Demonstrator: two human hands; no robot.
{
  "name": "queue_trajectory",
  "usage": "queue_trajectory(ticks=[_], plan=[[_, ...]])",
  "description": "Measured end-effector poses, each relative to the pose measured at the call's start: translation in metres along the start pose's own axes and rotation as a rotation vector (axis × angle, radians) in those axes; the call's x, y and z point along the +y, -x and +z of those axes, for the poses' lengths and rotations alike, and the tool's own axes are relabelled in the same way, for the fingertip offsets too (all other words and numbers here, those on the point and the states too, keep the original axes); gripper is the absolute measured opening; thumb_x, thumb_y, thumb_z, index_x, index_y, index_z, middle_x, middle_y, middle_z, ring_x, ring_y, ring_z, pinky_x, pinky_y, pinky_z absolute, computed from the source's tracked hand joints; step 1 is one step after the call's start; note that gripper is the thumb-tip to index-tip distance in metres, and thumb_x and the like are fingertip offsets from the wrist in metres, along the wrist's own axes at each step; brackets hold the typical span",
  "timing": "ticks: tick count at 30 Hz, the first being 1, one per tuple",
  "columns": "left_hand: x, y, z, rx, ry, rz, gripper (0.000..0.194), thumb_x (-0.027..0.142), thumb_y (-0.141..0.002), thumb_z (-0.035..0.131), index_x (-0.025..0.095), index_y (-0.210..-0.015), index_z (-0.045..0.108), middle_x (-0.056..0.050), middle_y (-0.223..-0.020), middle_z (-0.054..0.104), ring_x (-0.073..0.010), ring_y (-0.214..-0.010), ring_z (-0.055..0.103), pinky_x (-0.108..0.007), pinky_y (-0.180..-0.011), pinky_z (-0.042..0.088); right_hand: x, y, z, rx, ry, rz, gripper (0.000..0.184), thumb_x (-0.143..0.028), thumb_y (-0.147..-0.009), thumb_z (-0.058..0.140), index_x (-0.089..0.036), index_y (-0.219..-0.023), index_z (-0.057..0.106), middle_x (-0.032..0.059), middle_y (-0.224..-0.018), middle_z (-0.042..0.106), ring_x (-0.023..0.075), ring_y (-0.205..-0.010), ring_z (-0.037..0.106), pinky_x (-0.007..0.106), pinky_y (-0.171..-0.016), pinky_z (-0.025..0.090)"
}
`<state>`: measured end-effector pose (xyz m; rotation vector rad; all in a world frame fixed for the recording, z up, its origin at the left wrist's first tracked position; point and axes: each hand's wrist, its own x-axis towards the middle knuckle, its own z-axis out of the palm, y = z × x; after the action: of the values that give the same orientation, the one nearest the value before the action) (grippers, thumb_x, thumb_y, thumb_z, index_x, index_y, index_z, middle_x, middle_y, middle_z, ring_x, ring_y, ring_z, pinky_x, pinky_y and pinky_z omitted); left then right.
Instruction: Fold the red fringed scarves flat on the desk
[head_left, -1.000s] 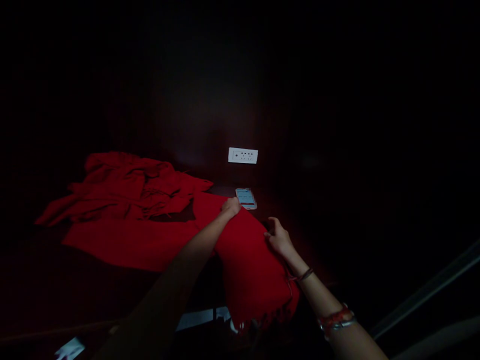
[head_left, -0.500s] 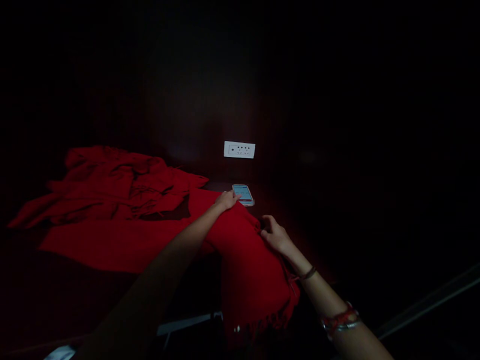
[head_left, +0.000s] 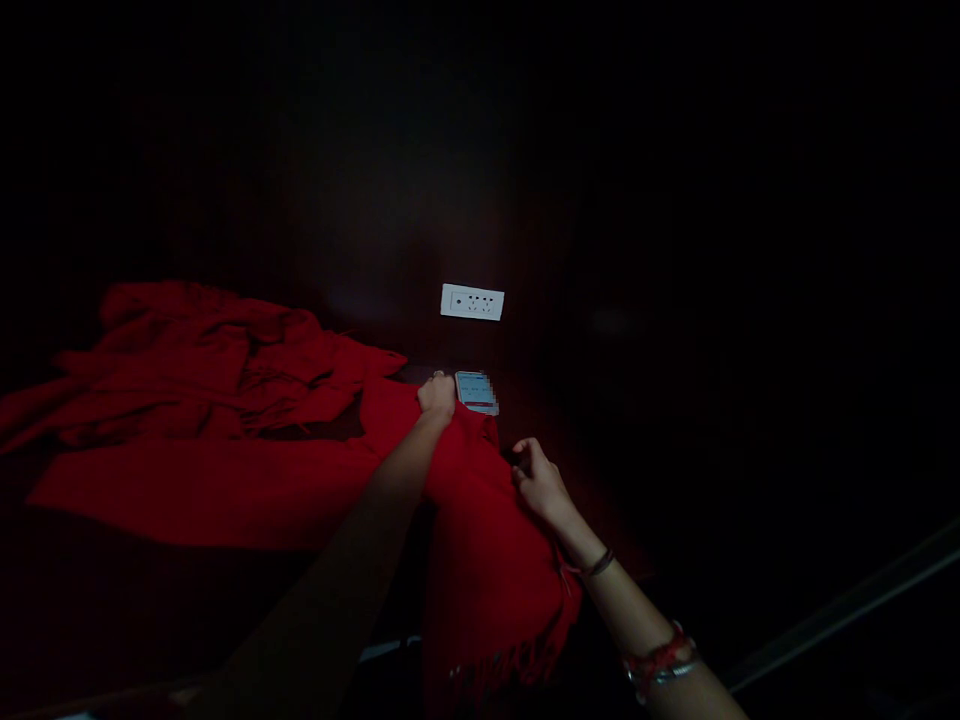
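Observation:
A red fringed scarf (head_left: 487, 560) runs across a dark surface and hangs over its front edge, fringe downward. My left hand (head_left: 437, 397) is closed in a fist on the cloth near the far edge, gripping the scarf. To its right, my right hand (head_left: 541, 485) hovers beside the scarf's right edge, its fingers curved and apart with nothing visible between them. Just beyond my left hand lies a phone (head_left: 475, 392) with a lit screen, its right side blurred by pixelation.
A heap of crumpled red cloth (head_left: 187, 360) with fringes lies on the left of the surface. Behind the phone, a white socket panel (head_left: 472, 302) is set in the dark wall. A pale strip (head_left: 847, 605) crosses the lower right. Most of the surroundings are too dark to make out.
My left hand has curled into a fist and bunched the scarf, drawing its edge left, away from my right hand. The whole view has shifted slightly.

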<state>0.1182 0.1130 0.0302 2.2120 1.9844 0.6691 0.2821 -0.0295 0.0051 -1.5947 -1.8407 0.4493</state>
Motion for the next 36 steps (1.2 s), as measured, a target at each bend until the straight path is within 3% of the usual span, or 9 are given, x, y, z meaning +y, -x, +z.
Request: queue_trajectory(ticks=[6, 9, 12, 16, 19, 22, 28, 32, 36], plan=[[-0.014, 0.013, -0.014, -0.01, 0.009, 0.117, 0.039, 0.042, -0.081, 0.032, 0.019, -0.108, 0.046, -0.01, -0.104, 0.05, -0.0219, -0.098, 0.046, -0.03, -0.077, 0.038, -0.011, -0.005, -0.009, -0.115, 0.074, 0.039, 0.043, -0.03, -0.071, 0.047, -0.019, -0.11, 0.037, 0.0053, -0.087, 0.058, 0.015, -0.077, 0.055, 0.024, -0.067, 0.039], [-0.055, 0.04, -0.036, 0.02, 0.03, 0.177, 0.04, 0.043, -0.079, 0.031, 0.015, -0.1, 0.05, -0.01, -0.096, 0.053, -0.0207, -0.091, 0.048, -0.029, -0.076, 0.037, -0.015, 0.013, -0.019, -0.183, 0.125, 0.011, 0.055, -0.029, -0.071, 0.048, -0.018, -0.121, 0.027, 0.007, -0.093, 0.057, 0.0166, -0.082, 0.055, 0.026, -0.07, 0.04], [-0.104, 0.069, -0.054, -0.197, 0.158, 0.132, 0.039, 0.05, -0.069, 0.043, 0.014, -0.08, 0.055, -0.004, -0.074, 0.056, -0.0165, -0.071, 0.052, -0.025, -0.064, 0.038, -0.027, 0.048, -0.023, -0.046, 0.239, -0.084, 0.059, -0.036, -0.074, 0.044, -0.016, -0.125, 0.023, 0.0119, -0.104, 0.051, 0.0215, -0.093, 0.05, 0.033, -0.077, 0.038], [-0.138, 0.09, -0.058, -0.255, 0.473, 0.048, 0.039, 0.045, -0.056, 0.056, 0.014, -0.078, 0.052, 0.001, -0.066, 0.051, -0.0106, -0.06, 0.047, -0.021, -0.058, 0.038, -0.06, 0.086, -0.006, 0.068, 0.363, -0.292, 0.049, -0.043, -0.074, 0.042, -0.017, -0.116, 0.04, 0.0123, -0.11, 0.047, 0.025, -0.101, 0.042, 0.039, -0.082, 0.035], [-0.138, 0.09, -0.054, -0.269, 0.53, 0.036, 0.028, 0.034, -0.055, 0.059, 0.013, -0.073, 0.052, 0.004, -0.06, 0.047, -0.009, -0.057, 0.046, -0.02, -0.057, 0.037, -0.081, 0.087, 0.019, -0.059, 0.372, -0.353, 0.045, -0.042, -0.073, 0.045, -0.015, -0.109, 0.048, 0.0119, -0.108, 0.05, 0.0247, -0.101, 0.043, 0.039, -0.084, 0.034], [-0.134, 0.085, -0.056, -0.192, 0.321, 0.038, 0.014, 0.026, -0.062, 0.052, 0.014, -0.069, 0.051, 0.003, -0.058, 0.048, -0.0093, -0.057, 0.046, -0.02, -0.057, 0.037, -0.083, 0.078, 0.036, -0.142, 0.388, -0.334, 0.033, -0.026, -0.076, 0.043, -0.014, -0.105, 0.052, 0.0107, -0.111, 0.051, 0.0237, -0.107, 0.04, 0.041, -0.091, 0.027], [-0.141, 0.07, -0.064, -0.042, 0.075, 0.019, 0.011, 0.014, -0.065, 0.045, 0.015, -0.073, 0.052, 0.0, -0.066, 0.052, -0.013, -0.066, 0.048, -0.022, -0.063, 0.036, -0.06, 0.082, 0.024, -0.318, 0.324, -0.389, 0.038, -0.009, -0.075, 0.036, -0.016, -0.111, 0.049, 0.0085, -0.118, 0.045, 0.0213, -0.114, 0.034, 0.044, -0.095, 0.02], [-0.136, 0.066, -0.073, -0.088, 0.029, 0.062, 0.02, 0.008, -0.059, 0.046, 0.015, -0.074, 0.055, -0.001, -0.068, 0.054, -0.0149, -0.069, 0.051, -0.024, -0.067, 0.038, -0.058, 0.084, -0.001, -0.363, 0.223, -0.476, 0.036, -0.026, -0.081, 0.034, -0.021, -0.114, 0.046, 0.007, -0.121, 0.043, 0.0202, -0.115, 0.032, 0.042, -0.095, 0.022], [-0.105, 0.067, -0.076, 0.023, -0.061, 0.149, 0.032, 0.017, -0.069, 0.042, 0.014, -0.099, 0.051, -0.01, -0.101, 0.049, -0.0209, -0.097, 0.044, -0.032, -0.084, 0.032, -0.064, 0.068, -0.01, -0.207, 0.311, -0.367, 0.047, -0.048, -0.08, 0.028, -0.025, -0.118, 0.041, 0.0059, -0.128, 0.033, 0.0233, -0.119, 0.023, 0.045, -0.096, 0.017]])
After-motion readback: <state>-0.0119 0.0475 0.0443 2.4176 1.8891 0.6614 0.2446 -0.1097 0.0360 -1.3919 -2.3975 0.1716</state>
